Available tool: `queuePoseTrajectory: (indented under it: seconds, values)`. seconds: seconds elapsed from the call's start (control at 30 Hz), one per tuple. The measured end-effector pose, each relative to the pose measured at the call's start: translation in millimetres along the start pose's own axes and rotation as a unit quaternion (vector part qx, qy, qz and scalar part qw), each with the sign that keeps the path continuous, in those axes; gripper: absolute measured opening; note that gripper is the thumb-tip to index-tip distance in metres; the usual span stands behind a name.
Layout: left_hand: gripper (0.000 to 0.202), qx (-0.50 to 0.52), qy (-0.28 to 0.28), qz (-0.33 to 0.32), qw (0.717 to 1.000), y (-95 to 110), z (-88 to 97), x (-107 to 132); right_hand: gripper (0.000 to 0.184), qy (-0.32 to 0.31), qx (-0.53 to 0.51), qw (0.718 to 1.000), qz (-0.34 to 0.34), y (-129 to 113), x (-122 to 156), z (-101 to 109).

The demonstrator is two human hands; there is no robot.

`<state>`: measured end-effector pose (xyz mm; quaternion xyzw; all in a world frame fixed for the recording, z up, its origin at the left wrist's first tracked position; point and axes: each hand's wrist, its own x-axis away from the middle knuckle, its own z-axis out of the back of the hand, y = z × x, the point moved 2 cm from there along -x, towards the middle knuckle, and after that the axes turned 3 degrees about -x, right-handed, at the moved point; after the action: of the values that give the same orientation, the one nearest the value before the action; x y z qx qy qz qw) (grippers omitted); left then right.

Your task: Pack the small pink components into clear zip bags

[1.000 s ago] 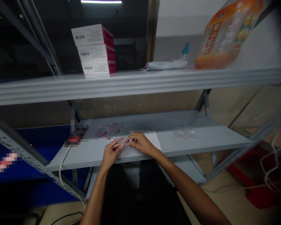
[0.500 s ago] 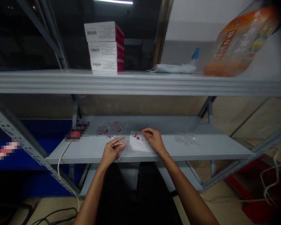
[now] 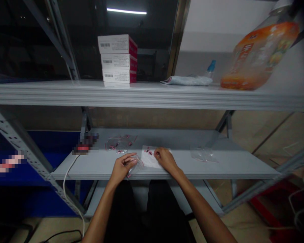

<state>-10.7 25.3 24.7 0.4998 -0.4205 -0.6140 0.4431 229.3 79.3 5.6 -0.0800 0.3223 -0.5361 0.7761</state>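
Note:
A small clear plastic bag (image 3: pixel 136 167) is pinched in my left hand (image 3: pixel 123 167), near the shelf's front edge. Small pink-red bits show at the bag's lower end. To its right lies a white sheet of paper (image 3: pixel 150 162) with several small dark red pieces (image 3: pixel 149 152) on its upper part. My right hand (image 3: pixel 167 160) rests over the sheet's right side, thumb and fingertips drawn together beside those pieces. Whatever is between those fingertips, if anything, is too small to make out.
Clear bags with pink-red pieces (image 3: pixel 120 143) lie on the left of the grey shelf (image 3: pixel 179 136), flat clear bags (image 3: pixel 204 154) on the right. Above, the upper shelf (image 3: pixel 152 98) carries stacked white-and-red boxes (image 3: pixel 116 60), a folded cloth (image 3: pixel 188 80) and a large orange-labelled bottle (image 3: pixel 260 55).
The whole view has shifted, so things sit slightly lower. My right hand's fingertips have come down closer to the dark red pieces. My left hand keeps hold of the bag.

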Motion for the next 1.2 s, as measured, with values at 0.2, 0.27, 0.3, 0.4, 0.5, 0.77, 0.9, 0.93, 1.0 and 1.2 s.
queuePoseTrajectory:
  seconds: [0.2, 0.27, 0.3, 0.4, 0.5, 0.77, 0.9, 0.93, 1.0, 1.2]
  values:
    - [0.042, -0.005, -0.002, 0.005, 1.0, 2.1, -1.6, -0.4, 0.013, 0.012, -0.086, 0.996, 0.021, -17.0, 2.7, 11.2]
    - [0.042, -0.006, -0.001, -0.002, 1.0, 1.8, -1.8, -0.6, 0.011, 0.005, -0.169, 0.984, 0.061, -34.8, 4.5, 17.4]
    - [0.042, -0.007, -0.003, -0.005, 1.0, 1.0, -1.7, -0.8, 0.01, -0.006, -0.201, 0.976, 0.085, -45.1, 5.2, 19.8]
    - [0.045, -0.007, -0.012, -0.006, 1.0, -3.9, -0.6, -1.6, 0.009, -0.036, -0.222, 0.964, 0.141, -72.6, 4.9, 22.8]
    - [0.048, -0.002, -0.014, -0.003, 1.0, -9.8, 1.6, -3.0, 0.009, -0.049, -0.208, 0.964, 0.157, -84.8, 2.0, 19.0]
    - [0.046, 0.036, -0.026, -0.011, 0.999, -8.3, -0.6, -2.9, 0.017, -0.038, -0.269, 0.957, 0.101, -83.9, 4.2, 8.9]
    - [0.046, 0.038, -0.016, -0.009, 0.999, -7.0, -0.5, -2.2, 0.031, -0.036, -0.321, 0.942, 0.086, -76.5, -3.2, 15.1]
    - [0.047, 0.04, -0.009, -0.007, 0.999, -7.7, 0.0, -2.3, 0.034, -0.016, -0.33, 0.941, 0.075, -68.7, -9.2, 18.2]
    - [0.049, 0.046, 0.002, -0.005, 0.999, -9.7, 1.0, -2.6, 0.033, 0.058, -0.33, 0.941, 0.035, -45.3, -25.2, 24.5]
    - [0.049, 0.048, 0.005, -0.005, 0.999, -14.0, 1.4, -5.1, 0.024, 0.02, -0.194, 0.98, 0.03, 16.4, -65.7, 10.0]
